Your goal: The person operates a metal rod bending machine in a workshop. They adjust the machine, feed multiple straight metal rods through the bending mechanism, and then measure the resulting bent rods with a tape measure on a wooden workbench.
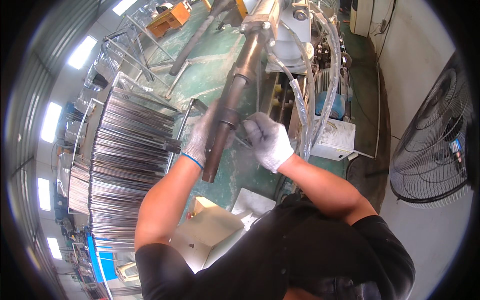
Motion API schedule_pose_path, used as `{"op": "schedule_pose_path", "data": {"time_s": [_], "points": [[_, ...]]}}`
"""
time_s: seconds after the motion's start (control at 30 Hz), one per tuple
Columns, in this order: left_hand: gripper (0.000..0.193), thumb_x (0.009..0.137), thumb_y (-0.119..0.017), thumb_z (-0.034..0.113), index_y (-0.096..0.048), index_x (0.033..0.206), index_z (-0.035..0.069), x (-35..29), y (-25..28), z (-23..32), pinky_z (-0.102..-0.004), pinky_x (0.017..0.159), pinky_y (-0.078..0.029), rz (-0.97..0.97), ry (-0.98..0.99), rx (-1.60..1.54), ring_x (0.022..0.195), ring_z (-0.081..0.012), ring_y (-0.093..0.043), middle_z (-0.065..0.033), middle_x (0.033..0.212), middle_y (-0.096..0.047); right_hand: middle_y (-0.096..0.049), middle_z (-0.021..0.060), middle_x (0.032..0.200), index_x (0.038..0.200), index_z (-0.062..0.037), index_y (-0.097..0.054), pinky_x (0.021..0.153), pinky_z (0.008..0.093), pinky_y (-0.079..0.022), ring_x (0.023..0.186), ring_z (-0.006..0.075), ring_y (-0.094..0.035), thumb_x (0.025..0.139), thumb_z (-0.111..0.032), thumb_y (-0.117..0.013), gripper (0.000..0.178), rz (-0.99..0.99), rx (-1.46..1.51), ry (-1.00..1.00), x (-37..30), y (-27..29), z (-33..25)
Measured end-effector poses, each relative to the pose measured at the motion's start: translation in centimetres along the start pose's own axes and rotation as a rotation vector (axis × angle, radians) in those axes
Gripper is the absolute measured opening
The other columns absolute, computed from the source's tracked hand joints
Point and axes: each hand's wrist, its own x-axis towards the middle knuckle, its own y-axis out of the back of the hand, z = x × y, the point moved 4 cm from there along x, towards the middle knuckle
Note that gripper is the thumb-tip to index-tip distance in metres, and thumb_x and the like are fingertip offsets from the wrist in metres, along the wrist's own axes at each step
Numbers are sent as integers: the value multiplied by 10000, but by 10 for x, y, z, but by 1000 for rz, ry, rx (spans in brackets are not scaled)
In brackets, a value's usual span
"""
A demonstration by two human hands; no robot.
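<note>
A long dark metal shaft [231, 117] with a collar slants down from the machine head [260, 22] between my hands. My left hand [199, 136], in a white knit glove with a blue cuff edge, is at the shaft's left side. Its fingers pass behind the shaft and are hidden. On the right, my gloved right hand [268, 141] is closed with its fingers curled, close to the collar. What its fingers hold is hidden. A thin bent metal tube [184, 122] runs beside my left hand, and a thin piece shows between the shaft and my right hand.
A large stack of thin metal tubes [132, 170] sits on a rack at left. Clear hoses [325, 100] hang by the machine, above a blue motor [324, 103] and a pale box [334, 139]. A caged fan [432, 145] stands right. Pale panels [210, 230] are near my body.
</note>
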Motion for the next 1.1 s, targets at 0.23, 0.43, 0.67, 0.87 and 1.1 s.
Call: {"op": "schedule_pose_path", "data": {"time_s": [0.23, 0.43, 0.67, 0.87, 1.1], "points": [[484, 1132, -612, 533, -682, 1227, 63, 7, 8, -5, -326, 554, -620, 71, -58, 58, 685, -219, -747, -123, 933, -757, -689, 195, 799, 1116, -26, -703, 680, 420, -569, 701, 304, -712, 1111, -140, -668, 119, 77, 69, 46, -6, -7, 8], [513, 1115, -621, 575, -689, 1168, 69, 11, 4, -8, -329, 474, -572, 43, -73, -3, 598, -223, -705, -113, 832, -732, -742, 204, 911, 1135, -21, -712, 717, 418, -604, 806, 373, -768, 1044, -73, -705, 105, 65, -49, 190, -1, 36, 11], [584, 1093, -599, 660, -687, 1081, 83, -4, -12, -2, -320, 457, -547, 9, 172, -218, 530, -211, -661, -94, 752, -702, -758, 164, 1018, 1127, -18, -758, 801, 457, -608, 906, 411, -731, 817, 124, -700, 345, -269, -210, 645, 35, 51, -3], [582, 1092, -604, 660, -681, 1091, 84, 3, 1, -4, -326, 467, -564, 33, 128, -90, 539, -218, -675, -95, 757, -702, -753, 134, 958, 1080, -41, -763, 795, 465, -599, 907, 382, -733, 738, 111, -725, 376, -361, -238, 706, 49, 45, 1], [566, 1106, -610, 616, -662, 1192, 59, 8, 14, -9, -326, 509, -625, -7, 153, -190, 592, -231, -724, -120, 830, -728, -756, 112, 955, 1076, -72, -771, 803, 456, -597, 911, 364, -733, 745, 43, -767, 350, -458, -303, 791, 61, 46, -5]]}}
